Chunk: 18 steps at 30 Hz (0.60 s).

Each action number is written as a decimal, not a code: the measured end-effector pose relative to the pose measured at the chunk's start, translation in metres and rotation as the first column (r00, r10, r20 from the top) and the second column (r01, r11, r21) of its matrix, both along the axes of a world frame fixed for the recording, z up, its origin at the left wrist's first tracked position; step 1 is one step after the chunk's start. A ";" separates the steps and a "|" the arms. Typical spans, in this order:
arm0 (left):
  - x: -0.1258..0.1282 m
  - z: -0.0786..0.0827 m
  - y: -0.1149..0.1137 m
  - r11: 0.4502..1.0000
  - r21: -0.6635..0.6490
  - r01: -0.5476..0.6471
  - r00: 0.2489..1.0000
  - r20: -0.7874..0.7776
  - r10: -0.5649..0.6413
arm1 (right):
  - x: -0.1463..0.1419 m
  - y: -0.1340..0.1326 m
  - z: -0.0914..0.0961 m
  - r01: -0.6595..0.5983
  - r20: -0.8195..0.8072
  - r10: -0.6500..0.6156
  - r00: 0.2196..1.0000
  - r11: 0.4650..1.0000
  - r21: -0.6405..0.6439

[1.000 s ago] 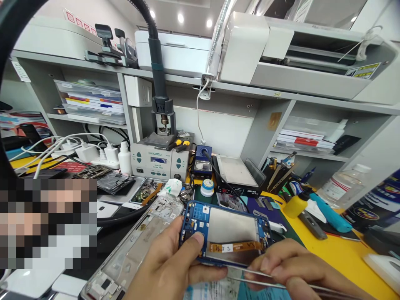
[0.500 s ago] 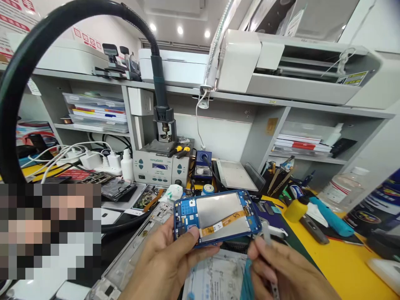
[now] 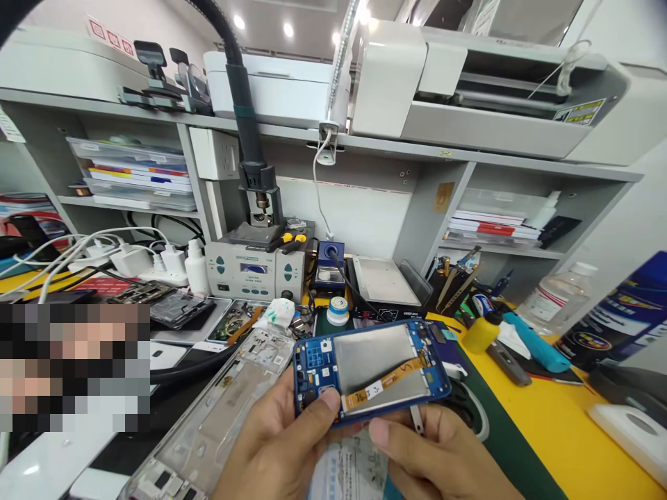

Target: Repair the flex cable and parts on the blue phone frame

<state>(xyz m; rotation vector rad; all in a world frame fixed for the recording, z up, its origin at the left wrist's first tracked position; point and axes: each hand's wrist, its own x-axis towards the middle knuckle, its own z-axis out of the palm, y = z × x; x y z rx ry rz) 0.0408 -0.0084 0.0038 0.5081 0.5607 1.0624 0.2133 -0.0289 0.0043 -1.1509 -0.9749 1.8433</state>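
Observation:
My left hand (image 3: 286, 430) grips an opened smartphone (image 3: 365, 357) by its left end, thumb pressing on the inner face. The phone has a blue frame, a bare silvery plate in the middle and an orange flex cable (image 3: 388, 382) slanting across it. Close under the phone's lower right edge, my right hand (image 3: 432, 444) is closed around a thin flat metal tool (image 3: 417, 419). Only a short piece of that tool shows; its other parts are hidden by the fingers and the phone. Whether the tool touches the frame I cannot tell.
A large silvery metal frame (image 3: 219, 403) lies left of my hands. Behind stand a hot-air station (image 3: 255, 271), a soldering iron base (image 3: 329, 274) and a flat heating plate (image 3: 385, 281). A yellow bottle (image 3: 482, 333) is at right. A blurred-out person is at left.
My right hand has moved left, in under the phone's lower edge, and the metal tool is now mostly hidden. The camera view has shifted; the left hand keeps its grip.

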 end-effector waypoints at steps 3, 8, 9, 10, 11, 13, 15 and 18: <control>-0.001 -0.002 -0.001 1.000 -0.005 0.022 1.000 0.009 -0.022 | -0.001 0.000 -0.002 0.024 0.003 -0.024 1.000 1.000 -0.015; -0.003 0.002 0.004 1.000 0.030 0.007 0.998 -0.057 -0.006 | 0.000 -0.003 -0.003 0.079 -0.019 -0.081 0.997 0.994 -0.072; -0.004 0.002 0.006 0.999 0.050 -0.009 0.997 -0.072 0.013 | 0.001 -0.004 0.000 0.102 -0.017 -0.104 0.994 0.990 -0.096; -0.005 0.003 0.008 0.997 0.066 -0.031 0.996 -0.086 0.037 | 0.003 -0.005 0.003 0.121 -0.014 -0.124 0.992 0.985 -0.124; -0.006 0.003 0.011 0.996 0.070 -0.058 0.992 -0.105 0.065 | 0.004 -0.006 0.006 0.134 -0.019 -0.138 0.990 0.980 -0.149; -0.009 0.004 0.014 0.993 0.066 -0.102 0.983 -0.146 0.111 | 0.007 -0.007 0.011 0.135 -0.052 -0.147 0.988 0.973 -0.187; -0.011 0.005 0.016 0.987 0.056 -0.150 0.968 -0.195 0.158 | 0.009 -0.007 0.013 0.137 -0.101 -0.160 0.982 0.969 -0.206; -0.012 0.006 0.015 0.975 0.033 -0.221 0.944 -0.243 0.222 | 0.010 -0.007 0.011 0.161 -0.147 -0.198 0.969 0.959 -0.232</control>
